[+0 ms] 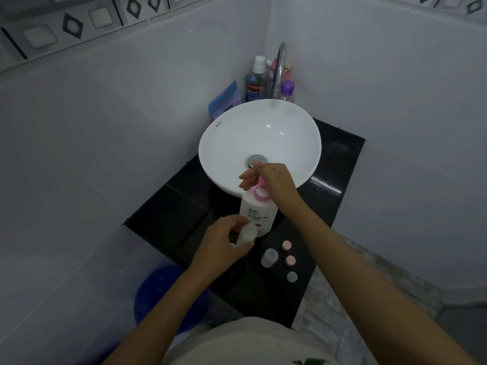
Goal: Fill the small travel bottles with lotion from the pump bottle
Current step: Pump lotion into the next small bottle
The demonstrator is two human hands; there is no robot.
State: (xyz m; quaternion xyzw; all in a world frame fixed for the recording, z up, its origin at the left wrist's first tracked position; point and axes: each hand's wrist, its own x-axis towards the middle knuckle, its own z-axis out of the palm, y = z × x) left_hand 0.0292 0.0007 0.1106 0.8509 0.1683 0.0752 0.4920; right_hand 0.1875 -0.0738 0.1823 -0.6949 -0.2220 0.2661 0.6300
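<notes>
A white pump bottle (257,209) with a pink collar stands on the black counter (168,206) in front of the basin. My right hand (271,180) lies over its pink pump head, fingers curled on it. My left hand (224,242) holds a small white travel bottle (246,234), tilted, against the pump bottle's lower front. A second small clear travel bottle (269,257) stands on the counter to the right. Beside it lie two pink caps (286,245) (290,260) and a grey cap (292,277).
A white vessel basin (229,143) with a chrome tap (279,72) fills the back of the counter. Mouthwash (254,83), a purple-capped bottle (287,90) and a blue pouch (224,102) crowd the corner. A blue bucket (158,291) stands on the floor at left.
</notes>
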